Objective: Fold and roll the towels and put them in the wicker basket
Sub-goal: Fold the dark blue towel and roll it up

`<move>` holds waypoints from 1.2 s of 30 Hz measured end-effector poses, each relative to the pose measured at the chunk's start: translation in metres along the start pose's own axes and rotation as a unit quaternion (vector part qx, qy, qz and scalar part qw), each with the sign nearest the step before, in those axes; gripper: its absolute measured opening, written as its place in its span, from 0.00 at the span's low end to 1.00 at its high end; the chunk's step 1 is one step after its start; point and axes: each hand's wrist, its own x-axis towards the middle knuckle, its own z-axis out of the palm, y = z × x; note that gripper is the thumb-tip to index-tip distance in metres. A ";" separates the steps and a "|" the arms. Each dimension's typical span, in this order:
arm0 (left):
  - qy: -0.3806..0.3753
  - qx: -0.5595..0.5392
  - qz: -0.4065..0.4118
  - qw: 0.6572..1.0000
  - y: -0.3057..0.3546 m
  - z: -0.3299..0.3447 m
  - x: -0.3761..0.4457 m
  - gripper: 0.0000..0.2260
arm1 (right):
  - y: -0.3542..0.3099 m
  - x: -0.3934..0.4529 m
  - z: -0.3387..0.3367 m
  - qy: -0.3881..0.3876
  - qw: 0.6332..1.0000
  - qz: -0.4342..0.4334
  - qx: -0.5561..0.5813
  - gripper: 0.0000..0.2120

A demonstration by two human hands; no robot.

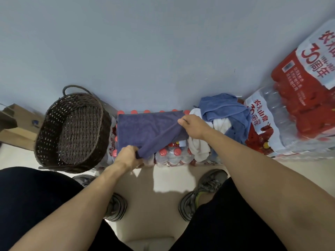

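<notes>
A dark purple towel [143,127] lies spread over a pack of red-capped water bottles [169,155]. My left hand [127,156] pinches its near corner, and my right hand [194,126] pinches its right edge, so the cloth is stretched in a fold between them. To the left stands a dark brown wicker basket [54,142] with nothing visible inside. A heap of blue towels [224,109] and a white towel [198,147] sits at the right of the bottles.
Large shrink-wrapped packs of bottled water [293,109] are stacked at the right. A cardboard box [16,127] stands at the far left behind the basket. A blue-grey wall [163,51] rises just behind everything. My knees and shoes [204,192] are on the pale floor below.
</notes>
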 end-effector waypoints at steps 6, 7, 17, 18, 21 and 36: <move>0.041 0.056 0.028 0.997 0.000 -0.052 0.004 0.05 | 0.019 -0.001 -0.007 0.009 0.996 0.076 0.052 0.18; 0.046 0.070 0.036 0.996 0.002 -0.062 0.004 0.06 | 0.020 -0.001 -0.010 0.019 0.994 0.082 0.073 0.19; 0.088 0.064 0.099 0.989 0.018 -0.160 0.005 0.10 | 0.026 -0.004 -0.027 0.100 0.972 0.106 0.183 0.25; 0.096 0.054 0.106 0.988 0.019 -0.168 0.006 0.08 | 0.025 -0.004 -0.029 0.107 0.972 0.103 0.182 0.25; 0.142 0.047 0.141 0.979 0.022 -0.187 0.006 0.08 | 0.020 -0.003 -0.038 0.144 0.973 0.073 0.162 0.22; 0.301 0.022 0.217 0.928 0.034 -0.216 0.003 0.11 | -0.038 -0.011 -0.099 0.343 0.936 -0.041 0.074 0.13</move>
